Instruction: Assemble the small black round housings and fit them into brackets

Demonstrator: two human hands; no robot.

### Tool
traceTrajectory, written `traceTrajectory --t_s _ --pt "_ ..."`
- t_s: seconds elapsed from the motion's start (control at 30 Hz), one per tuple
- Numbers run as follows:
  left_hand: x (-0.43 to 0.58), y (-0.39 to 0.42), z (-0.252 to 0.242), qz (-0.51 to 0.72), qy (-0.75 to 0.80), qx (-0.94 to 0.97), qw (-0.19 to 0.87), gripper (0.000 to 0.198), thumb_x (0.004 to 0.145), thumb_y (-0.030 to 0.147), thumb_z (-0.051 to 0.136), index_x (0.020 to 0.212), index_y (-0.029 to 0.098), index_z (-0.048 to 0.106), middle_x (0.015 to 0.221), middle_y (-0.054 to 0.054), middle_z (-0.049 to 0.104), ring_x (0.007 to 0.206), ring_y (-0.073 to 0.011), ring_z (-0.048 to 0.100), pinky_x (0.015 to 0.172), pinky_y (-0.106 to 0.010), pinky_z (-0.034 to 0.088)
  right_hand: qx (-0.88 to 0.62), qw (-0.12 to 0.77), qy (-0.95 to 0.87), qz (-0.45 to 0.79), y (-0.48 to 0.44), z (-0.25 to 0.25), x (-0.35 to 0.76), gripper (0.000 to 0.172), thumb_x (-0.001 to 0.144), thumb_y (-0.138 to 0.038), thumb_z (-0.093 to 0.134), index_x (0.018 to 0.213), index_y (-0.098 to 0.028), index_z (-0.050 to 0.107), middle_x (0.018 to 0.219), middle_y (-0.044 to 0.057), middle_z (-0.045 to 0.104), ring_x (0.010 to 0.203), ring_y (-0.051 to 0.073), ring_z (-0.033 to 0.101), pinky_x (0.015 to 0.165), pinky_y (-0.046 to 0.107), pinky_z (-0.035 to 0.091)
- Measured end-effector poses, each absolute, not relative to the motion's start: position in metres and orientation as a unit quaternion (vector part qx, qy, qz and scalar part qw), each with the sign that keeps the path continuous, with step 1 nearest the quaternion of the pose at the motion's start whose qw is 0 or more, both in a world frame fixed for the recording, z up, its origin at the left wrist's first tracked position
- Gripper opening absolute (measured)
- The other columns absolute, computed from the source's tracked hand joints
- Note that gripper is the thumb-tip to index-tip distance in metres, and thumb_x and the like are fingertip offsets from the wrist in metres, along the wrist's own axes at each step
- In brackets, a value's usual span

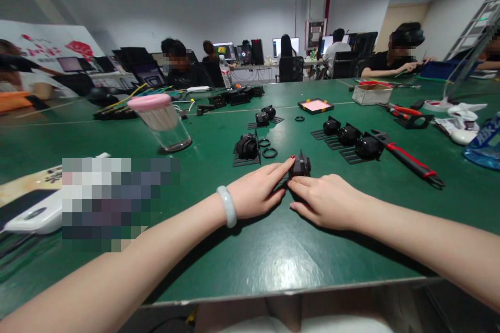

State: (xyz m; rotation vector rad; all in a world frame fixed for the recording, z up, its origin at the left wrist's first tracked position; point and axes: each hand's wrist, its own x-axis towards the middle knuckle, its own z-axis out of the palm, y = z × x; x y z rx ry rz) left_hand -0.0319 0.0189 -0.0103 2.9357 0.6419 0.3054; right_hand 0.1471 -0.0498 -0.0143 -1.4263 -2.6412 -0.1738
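A small black plastic part with a rounded body (300, 165) is on the green table between my two hands. My left hand (255, 190), with a pale bangle at the wrist, reaches it from the left; its fingertips hold the part's left side and top. From the right, my right hand (330, 200) has its fingertips on the near side, partly covering the base. Left of these lies a similar black part (247, 146) on a slatted base, beside two black rings (269, 153). More such parts (348, 134) stand in a row to the right.
An adjustable wrench (414, 161) with a red-black handle lies right. A pink-lidded cup (158, 122) stands left, near a white device (42, 210). Farther back are another pair of black parts (265, 115), a pink-filled tray (315, 105), a small box (372, 94) and pliers (406, 110). Other people sit beyond.
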Motion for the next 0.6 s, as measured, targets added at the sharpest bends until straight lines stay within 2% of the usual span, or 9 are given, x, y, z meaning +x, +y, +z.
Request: traceTrajectory --t_s 0.2,0.4,0.6 --pt "-0.032 0.02 -0.012 0.088 0.232 0.968 0.046 0.059 0.082 0.022 0.04 0.133 0.015 0.012 0.131 -0.012 0.032 0.119 -0.021 0.034 0.1 -0.034 0.031 -0.511 0.07 -0.855 -0.046 -0.043 -0.017 0.152 0.034 0.084 -0.039 0.031 0.102 -0.019 0.052 0.105 0.007 0.057 0.086 0.024 0.057 0.065 0.033 0.044" --pt "-0.033 0.018 -0.014 0.095 0.244 0.965 0.03 0.055 0.082 0.024 0.04 0.131 0.016 0.017 0.133 -0.011 0.029 0.122 -0.0215 0.029 0.102 -0.035 0.029 -0.501 0.116 -0.855 -0.067 -0.029 -0.024 0.164 0.036 0.083 -0.038 0.037 0.106 -0.016 0.053 0.109 0.009 0.056 0.1 0.025 0.046 0.085 0.037 0.036" --pt "-0.032 0.018 -0.015 0.109 0.279 0.954 0.019 0.055 0.081 0.027 0.042 0.13 0.016 0.02 0.133 -0.012 0.027 0.123 -0.0232 0.027 0.102 -0.037 0.028 -0.514 0.143 -0.843 -0.063 -0.012 -0.034 0.175 0.04 0.083 -0.041 0.037 0.109 -0.014 0.052 0.116 0.011 0.052 0.105 0.025 0.043 0.088 0.038 0.035"
